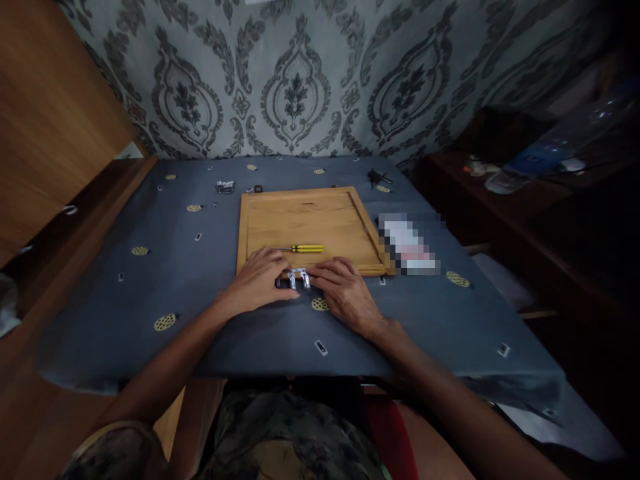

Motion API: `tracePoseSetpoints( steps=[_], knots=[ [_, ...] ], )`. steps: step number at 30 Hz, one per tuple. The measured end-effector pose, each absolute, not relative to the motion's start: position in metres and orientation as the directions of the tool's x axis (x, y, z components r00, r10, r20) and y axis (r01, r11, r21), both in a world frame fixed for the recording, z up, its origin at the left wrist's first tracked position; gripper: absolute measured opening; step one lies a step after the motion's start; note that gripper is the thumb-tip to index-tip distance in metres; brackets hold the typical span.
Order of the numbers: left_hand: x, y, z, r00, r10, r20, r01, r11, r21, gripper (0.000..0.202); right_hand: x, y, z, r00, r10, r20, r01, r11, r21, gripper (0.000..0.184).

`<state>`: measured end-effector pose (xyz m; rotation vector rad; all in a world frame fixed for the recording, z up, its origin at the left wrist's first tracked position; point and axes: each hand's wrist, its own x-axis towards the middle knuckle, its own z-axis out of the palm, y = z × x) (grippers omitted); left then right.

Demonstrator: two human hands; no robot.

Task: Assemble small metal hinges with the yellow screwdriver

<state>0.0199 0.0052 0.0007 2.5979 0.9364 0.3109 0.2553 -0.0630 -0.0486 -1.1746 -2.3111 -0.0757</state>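
A shiny metal fitting, resembling a cabinet hinge with two curved arms, lies at the front edge of a framed wooden panel. My left hand grips it from the left, thumb stretched below and fingers over the panel's edge. From the other side, the bent fingers of my right hand hold its right end; their tips are partly hidden. A yellow-handled screwdriver rests on the panel just beyond my hands, its shaft pointing left.
On the blue tablecloth are another metal fitting at back left, a small black piece and a dark object at back right. A blurred-out item lies right of the panel. Farther right is a plastic bottle.
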Motion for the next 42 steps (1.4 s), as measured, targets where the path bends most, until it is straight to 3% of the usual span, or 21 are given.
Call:
tracePoseSetpoints(
  steps=[6,14,17,21,25,42],
  knots=[
    [0.008,0.016,0.007,0.704,0.692,0.159,0.574,-0.686,0.447,0.036,0.257,-0.063,-0.050,-0.476,0.738,0.479,0.761,0.619,-0.197,0.040],
    [-0.042,0.054,0.026,0.462,0.862,0.210,0.647,-0.490,0.585,0.027,0.258,-0.063,-0.052,-0.475,0.737,0.481,0.755,0.622,-0.208,0.041],
    [-0.036,0.036,0.021,0.541,0.811,0.223,0.634,-0.568,0.525,0.032,0.258,-0.063,-0.053,-0.475,0.737,0.481,0.756,0.621,-0.206,0.041],
    [-0.007,0.002,0.009,0.687,0.697,0.207,0.613,-0.708,0.350,0.045,0.257,-0.063,-0.053,-0.476,0.738,0.479,0.758,0.620,-0.203,0.038],
    [0.012,-0.009,0.004,0.731,0.662,0.166,0.613,-0.743,0.268,0.046,0.257,-0.064,-0.051,-0.482,0.725,0.492,0.749,0.632,-0.198,0.040],
    [0.019,-0.005,-0.004,0.694,0.705,0.146,0.665,-0.706,0.244,0.043,0.256,-0.064,-0.050,-0.481,0.730,0.486,0.747,0.631,-0.210,0.037]
  ],
)
